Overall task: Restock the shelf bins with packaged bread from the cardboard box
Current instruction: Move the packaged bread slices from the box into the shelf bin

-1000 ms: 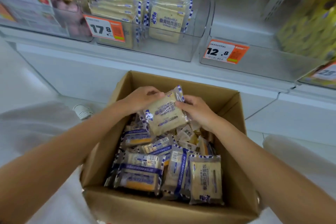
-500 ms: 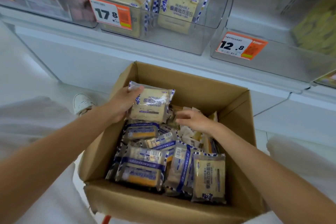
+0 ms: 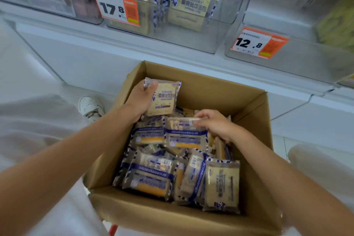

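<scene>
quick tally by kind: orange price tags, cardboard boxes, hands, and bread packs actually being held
orange price tags: 2, 17.8 tag and 12.8 tag
cardboard box: 1
hands: 2, left hand and right hand
held bread packs: 2, upper pack in left, lower pack in right
total: 7

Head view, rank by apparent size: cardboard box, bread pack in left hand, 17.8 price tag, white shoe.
1. cardboard box
2. 17.8 price tag and bread pack in left hand: look alike, not ranked
3. white shoe
</scene>
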`<state>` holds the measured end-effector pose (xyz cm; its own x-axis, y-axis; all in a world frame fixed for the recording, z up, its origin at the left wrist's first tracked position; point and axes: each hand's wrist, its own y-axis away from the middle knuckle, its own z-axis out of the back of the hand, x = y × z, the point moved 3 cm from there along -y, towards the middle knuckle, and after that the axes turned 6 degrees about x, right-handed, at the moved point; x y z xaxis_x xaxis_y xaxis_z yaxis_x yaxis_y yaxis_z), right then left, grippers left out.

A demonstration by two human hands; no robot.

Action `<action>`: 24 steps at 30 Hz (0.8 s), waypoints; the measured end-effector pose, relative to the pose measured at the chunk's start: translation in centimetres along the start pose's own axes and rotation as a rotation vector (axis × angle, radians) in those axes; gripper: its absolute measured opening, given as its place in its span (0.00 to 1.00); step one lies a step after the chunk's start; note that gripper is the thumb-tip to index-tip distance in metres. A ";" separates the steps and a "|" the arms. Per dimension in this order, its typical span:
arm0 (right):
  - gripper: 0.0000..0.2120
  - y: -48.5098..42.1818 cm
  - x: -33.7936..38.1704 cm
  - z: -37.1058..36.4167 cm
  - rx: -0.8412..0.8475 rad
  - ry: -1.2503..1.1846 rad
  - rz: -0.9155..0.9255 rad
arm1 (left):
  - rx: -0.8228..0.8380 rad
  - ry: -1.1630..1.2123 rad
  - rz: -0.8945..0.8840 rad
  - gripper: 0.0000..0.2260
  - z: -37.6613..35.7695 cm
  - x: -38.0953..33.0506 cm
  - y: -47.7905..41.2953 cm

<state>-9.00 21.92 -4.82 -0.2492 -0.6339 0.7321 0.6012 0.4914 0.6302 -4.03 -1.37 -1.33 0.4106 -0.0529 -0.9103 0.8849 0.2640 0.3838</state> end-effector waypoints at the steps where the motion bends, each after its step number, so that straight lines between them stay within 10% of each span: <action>1: 0.06 0.7 0.5 1.3 -0.114 0.035 0.026 | -0.035 -0.002 -0.017 0.13 0.0 -0.4 0.2; 6: 0.07 4.6 2.8 4.4 -0.548 0.001 0.267 | 0.013 0.097 0.036 0.15 -0.3 -0.7 1.3; 15: 0.15 3.2 3.6 -1.0 -0.087 0.089 0.391 | 0.312 0.490 0.444 0.19 -2.0 1.0 1.0; 20: 0.51 1.6 1.9 -0.3 -0.198 -0.153 0.125 | 0.382 0.450 0.388 0.15 -2.5 1.7 0.4; 24: 0.40 1.2 1.8 -0.1 -0.195 -0.182 0.197 | 0.524 0.273 0.262 0.15 -2.9 1.2 0.7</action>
<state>-8.65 21.32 -2.80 -0.2348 -0.4125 0.8802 0.7808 0.4594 0.4236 -3.53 1.53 -2.57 0.6181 0.2147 -0.7562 0.7813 -0.2738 0.5609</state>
